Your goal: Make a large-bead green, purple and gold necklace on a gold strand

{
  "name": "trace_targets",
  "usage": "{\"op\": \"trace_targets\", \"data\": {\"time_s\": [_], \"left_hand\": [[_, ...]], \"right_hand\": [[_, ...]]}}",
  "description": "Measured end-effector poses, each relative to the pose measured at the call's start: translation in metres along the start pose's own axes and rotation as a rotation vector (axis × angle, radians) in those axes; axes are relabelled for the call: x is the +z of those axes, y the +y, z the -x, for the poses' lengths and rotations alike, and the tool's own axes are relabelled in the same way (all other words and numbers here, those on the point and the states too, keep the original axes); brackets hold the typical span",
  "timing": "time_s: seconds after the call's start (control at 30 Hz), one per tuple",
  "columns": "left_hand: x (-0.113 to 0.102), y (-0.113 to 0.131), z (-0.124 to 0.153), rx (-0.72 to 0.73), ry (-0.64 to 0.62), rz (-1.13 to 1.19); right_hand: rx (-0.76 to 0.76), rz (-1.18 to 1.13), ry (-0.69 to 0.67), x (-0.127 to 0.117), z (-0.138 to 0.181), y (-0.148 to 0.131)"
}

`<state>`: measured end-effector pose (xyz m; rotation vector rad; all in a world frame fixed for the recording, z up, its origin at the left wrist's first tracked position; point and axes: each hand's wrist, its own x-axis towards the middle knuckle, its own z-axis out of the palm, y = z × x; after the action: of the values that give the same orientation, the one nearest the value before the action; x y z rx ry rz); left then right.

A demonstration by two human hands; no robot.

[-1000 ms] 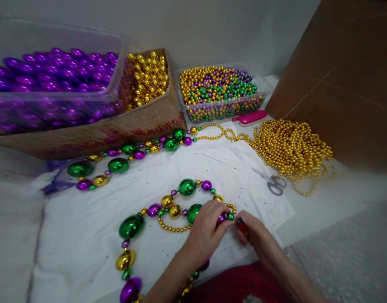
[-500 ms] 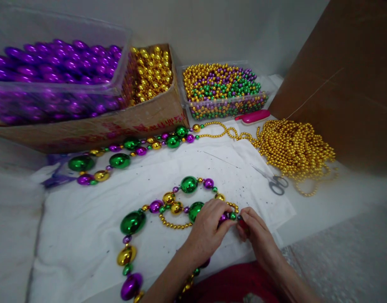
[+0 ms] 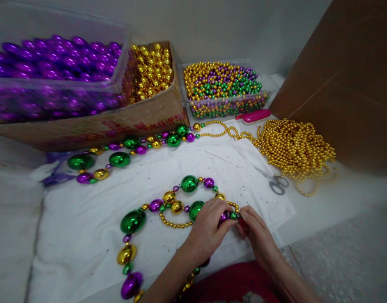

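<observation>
A necklace of large shiny green, purple and gold beads [image 3: 133, 222] curves over the white cloth. My left hand [image 3: 209, 223] is closed on its right part, pinching it beside a purple bead [image 3: 223, 216] and a small green bead [image 3: 233, 215]. In my right hand [image 3: 256, 229] is what looks like a red lighter [image 3: 243, 224], mostly covered by the fingers. Its dark top meets or nearly meets the green bead. A loop of small gold beads [image 3: 176, 225] lies left of my hands.
A second bead necklace [image 3: 119, 159] stretches along the back, near a cardboard box [image 3: 143, 122]. Purple beads [image 3: 70, 63] fill a clear bin; mixed small beads [image 3: 221, 86] fill another. Right lie scissors [image 3: 277, 185], a needle-like strip [image 3: 221, 159], a pink-handled tool [image 3: 256, 116] and piled gold strands [image 3: 294, 147].
My right hand has shifted slightly left, bringing the lighter's dark top up against the small green bead. My left hand keeps its place and grip.
</observation>
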<state>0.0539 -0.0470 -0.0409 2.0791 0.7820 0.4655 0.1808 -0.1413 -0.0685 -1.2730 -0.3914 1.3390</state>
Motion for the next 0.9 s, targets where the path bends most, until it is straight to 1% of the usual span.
{"op": "trace_targets", "data": {"time_s": [0.2,0.27,0.3,0.37,0.43,0.47,0.53,0.57,0.6,0.63,0.67,0.7,0.73,0.83,0.87,0.9], "left_hand": [[-0.001,0.001,0.0,-0.007,-0.004,0.019],[-0.003,0.002,-0.001,-0.027,-0.002,0.048],[-0.004,0.002,-0.001,-0.048,-0.001,0.072],[-0.01,0.004,-0.002,-0.11,0.008,0.149],[-0.019,0.006,-0.004,-0.189,0.027,0.251],[-0.024,0.007,-0.005,-0.227,0.032,0.31],[-0.036,0.008,-0.008,-0.286,0.027,0.433],[-0.043,0.009,-0.009,-0.304,0.022,0.491],[-0.05,0.01,-0.011,-0.316,0.014,0.543],[-0.057,0.012,-0.013,-0.321,0.002,0.591],[-0.065,0.015,-0.014,-0.322,-0.012,0.632],[-0.073,0.018,-0.015,-0.316,-0.026,0.668],[-0.082,0.023,-0.016,-0.304,-0.04,0.7],[-0.114,0.042,-0.012,-0.251,-0.044,0.772],[-0.127,0.049,-0.007,-0.23,-0.02,0.788],[-0.14,0.055,-0.001,-0.209,0.016,0.797]], "right_hand": [[-0.002,0.036,-0.001,0.002,0.001,0.001],[-0.01,0.087,-0.022,-0.004,0.001,-0.005],[-0.041,0.146,-0.016,-0.009,0.0,-0.009],[-0.17,0.364,0.066,-0.027,-0.007,-0.018],[-0.364,0.707,0.216,-0.049,-0.018,-0.026],[-0.46,0.901,0.263,-0.06,-0.025,-0.03],[-0.62,1.252,0.286,-0.073,-0.039,-0.035],[-0.689,1.373,0.279,-0.073,-0.044,-0.038],[-0.747,1.44,0.263,-0.07,-0.047,-0.041],[-0.793,1.442,0.231,-0.061,-0.049,-0.046],[-0.815,1.386,0.171,-0.048,-0.048,-0.051],[-0.812,1.287,0.077,-0.031,-0.047,-0.056],[-0.776,1.149,-0.059,-0.011,-0.046,-0.062],[-0.527,0.728,-0.533,0.045,-0.044,-0.078],[-0.426,0.62,-0.635,0.06,-0.045,-0.083],[-0.337,0.535,-0.7,0.07,-0.046,-0.089]]}}
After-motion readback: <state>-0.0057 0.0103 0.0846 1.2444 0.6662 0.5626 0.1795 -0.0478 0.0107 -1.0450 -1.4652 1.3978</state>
